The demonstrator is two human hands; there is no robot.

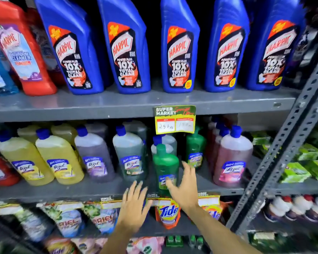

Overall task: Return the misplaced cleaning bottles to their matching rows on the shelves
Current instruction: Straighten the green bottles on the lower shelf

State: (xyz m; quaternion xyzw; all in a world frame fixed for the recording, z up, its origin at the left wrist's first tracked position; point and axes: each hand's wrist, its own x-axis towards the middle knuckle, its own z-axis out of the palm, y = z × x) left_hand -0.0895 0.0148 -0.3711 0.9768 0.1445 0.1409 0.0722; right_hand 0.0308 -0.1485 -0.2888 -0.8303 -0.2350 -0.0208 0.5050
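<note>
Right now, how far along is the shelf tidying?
Done: the blue Harpic bottles line the top shelf in a neat row. In hand: the right hand and left hand hover open around a green bottle standing at the shelf front. Left: moving it beside the other green bottle.

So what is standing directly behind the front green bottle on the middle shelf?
Behind the green bottle stands a clear bottle with a blue cap; only its cap and shoulders show. Its label and lower body are covered.

Spread hands (134, 204) flanking green bottle (166, 165) on shelf (99, 189)
</note>
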